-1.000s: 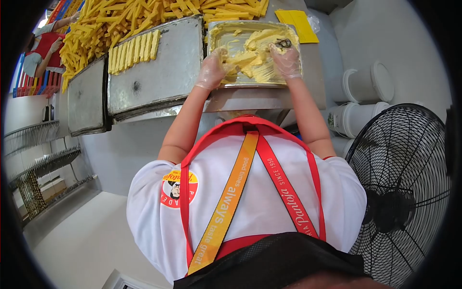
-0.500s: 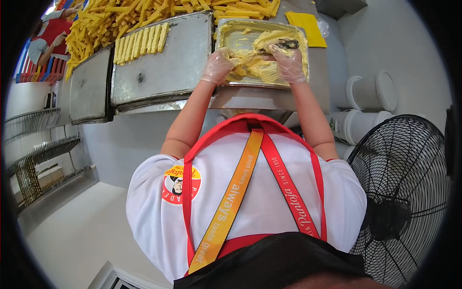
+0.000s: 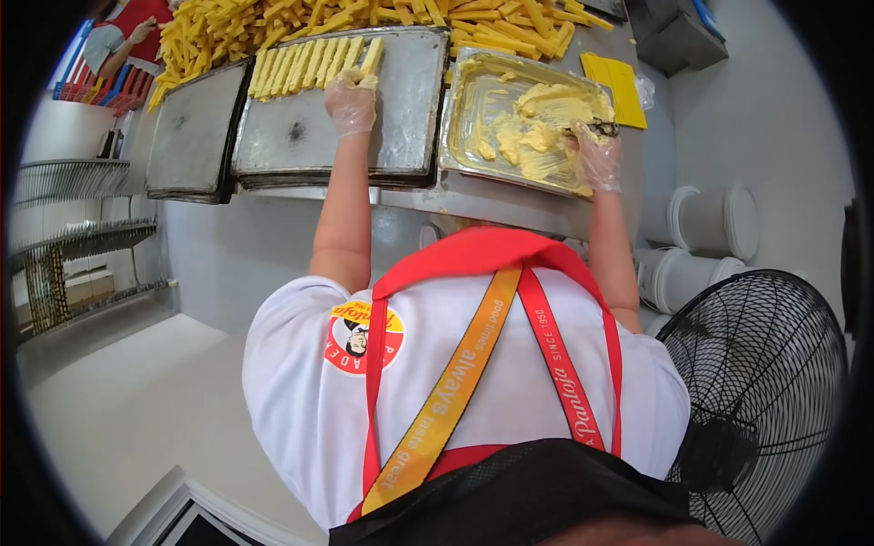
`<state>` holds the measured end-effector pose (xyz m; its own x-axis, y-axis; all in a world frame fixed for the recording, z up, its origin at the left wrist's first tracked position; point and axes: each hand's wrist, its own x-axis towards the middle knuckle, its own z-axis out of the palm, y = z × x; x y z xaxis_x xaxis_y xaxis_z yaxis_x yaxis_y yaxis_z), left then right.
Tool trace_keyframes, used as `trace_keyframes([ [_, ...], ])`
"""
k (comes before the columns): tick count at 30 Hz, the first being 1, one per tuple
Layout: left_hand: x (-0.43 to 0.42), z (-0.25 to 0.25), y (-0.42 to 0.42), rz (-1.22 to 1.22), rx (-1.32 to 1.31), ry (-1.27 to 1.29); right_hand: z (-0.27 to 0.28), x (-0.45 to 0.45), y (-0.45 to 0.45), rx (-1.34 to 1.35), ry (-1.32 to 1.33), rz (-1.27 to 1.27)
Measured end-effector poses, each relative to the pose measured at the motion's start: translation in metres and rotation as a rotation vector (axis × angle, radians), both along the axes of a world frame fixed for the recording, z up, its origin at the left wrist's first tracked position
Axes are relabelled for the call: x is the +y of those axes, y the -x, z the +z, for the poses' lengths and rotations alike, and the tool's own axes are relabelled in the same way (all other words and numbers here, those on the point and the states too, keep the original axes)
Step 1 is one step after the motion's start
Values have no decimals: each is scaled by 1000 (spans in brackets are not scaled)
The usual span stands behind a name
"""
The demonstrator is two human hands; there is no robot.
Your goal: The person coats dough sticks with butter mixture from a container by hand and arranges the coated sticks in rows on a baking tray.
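My left hand (image 3: 350, 105), in a clear plastic glove, pinches the near end of a cream-coated stick (image 3: 372, 56) over the metal baking tray (image 3: 401, 118). This stick is at the right end of a row of coated sticks (image 3: 305, 65). My right hand (image 3: 598, 159), also gloved, is closed round a dark-handled tool (image 3: 602, 128) at the right side of a shallow metal pan (image 3: 464, 162). The tool's working end is hidden. Pale yellow cream (image 3: 546, 114) is smeared over the pan's bottom.
Plain yellow sticks (image 3: 273, 23) are heaped behind the trays. Another dark-edged tray (image 3: 196, 136) lies left, a yellow sheet (image 3: 614, 86) right of the pan. A co-worker's gloved hand (image 3: 143, 31) shows top left. White buckets (image 3: 728, 218) and a black fan (image 3: 756, 391) stand right.
My left hand has moved from the pan to the row on the tray, with a coated stick in its fingers. My right hand stays at the pan, now nearer its right edge.
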<state>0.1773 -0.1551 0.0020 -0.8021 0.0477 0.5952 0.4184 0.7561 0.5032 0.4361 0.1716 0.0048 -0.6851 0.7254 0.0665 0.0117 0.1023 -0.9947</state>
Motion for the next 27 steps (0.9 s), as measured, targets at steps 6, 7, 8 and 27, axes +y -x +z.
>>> trace_keyframes([
  [6,-14,-77,59,27,15,171,38,-30,2,-225,-478,125],
  [7,-12,-68,53,26,-28,123,48,-44,4,-242,-595,186],
  [8,-8,-46,35,24,-70,74,50,-52,8,-203,-514,268],
  [27,53,-40,263,-216,-15,535,5,10,63,-91,-151,85],
])
